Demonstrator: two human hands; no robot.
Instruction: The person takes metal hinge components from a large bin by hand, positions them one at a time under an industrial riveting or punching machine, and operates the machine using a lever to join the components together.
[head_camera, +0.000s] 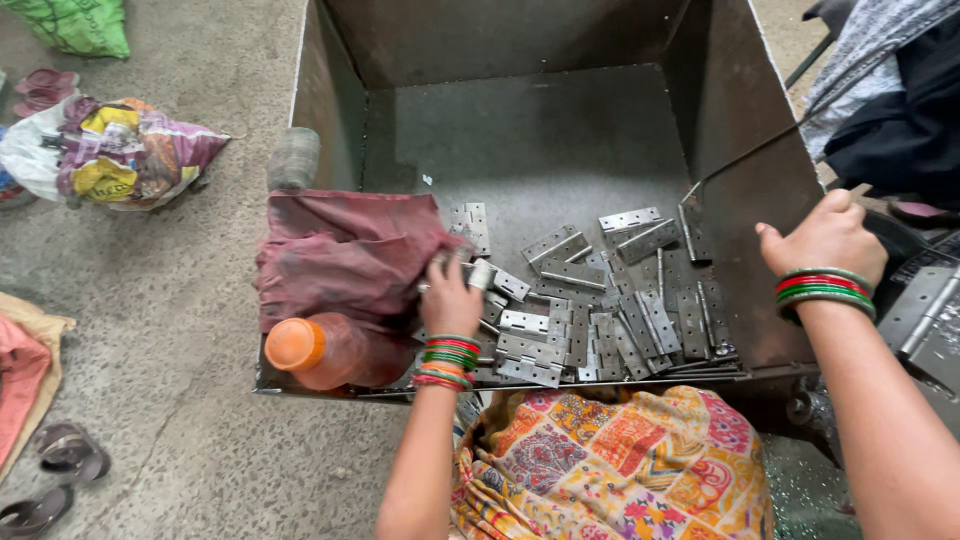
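Left hand (452, 300), grip clamped on a hinge (480, 274), reaches into the metal bin (520, 130); right hand (825, 238) rests on its right rim, grip state indiscernible.

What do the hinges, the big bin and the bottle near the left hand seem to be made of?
Hinges: probably steel, with a grey, dull metallic sheen.
Bin: apparently sheet metal, with dark, worn, flat walls.
Bottle: likely plastic, translucent orange with an orange cap.
The left hand rests on the hinges.

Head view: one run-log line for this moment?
left hand: grasping hinge | right hand: on bin edge | hinges pile: in bin
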